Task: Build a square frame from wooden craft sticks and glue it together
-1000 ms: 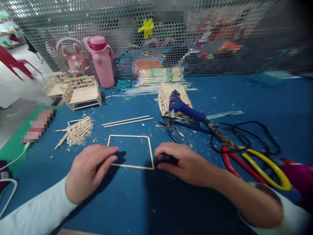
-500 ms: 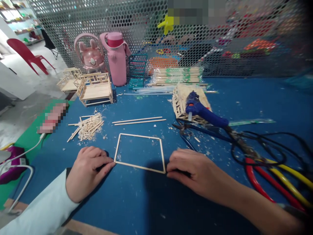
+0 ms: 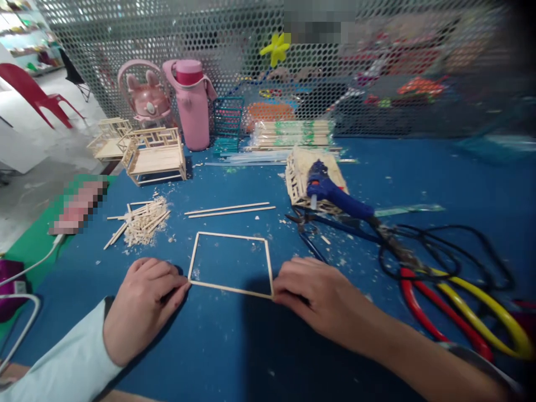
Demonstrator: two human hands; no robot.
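Observation:
A flat rectangular frame of thin wooden sticks (image 3: pixel 230 289) lies on the blue tabletop in front of me. My left hand (image 3: pixel 144 304) is closed, thumb and fingertips pinching the frame's near left corner. At the near right corner, my right hand (image 3: pixel 318 290) also has its fingers pressed together on the frame. Beyond the frame lie two loose wooden sticks (image 3: pixel 232 212), nearly parallel. A heap of short cut stick pieces (image 3: pixel 144 223) sits to their left.
A blue glue gun (image 3: pixel 341 198) rests on a stick-built piece (image 3: pixel 295 176). Nearby are blue-handled pliers (image 3: pixel 312 245) and a red-and-yellow-handled tool (image 3: pixel 435 312) among black cable. Behind stand small stick-built benches (image 3: pixel 157 159), a pink bottle (image 3: pixel 195 120) and bagged sticks (image 3: pixel 293 134).
The whole view has shifted slightly, so things appear a little further left. My right fingers now touch the near right corner, where a small gap showed before.

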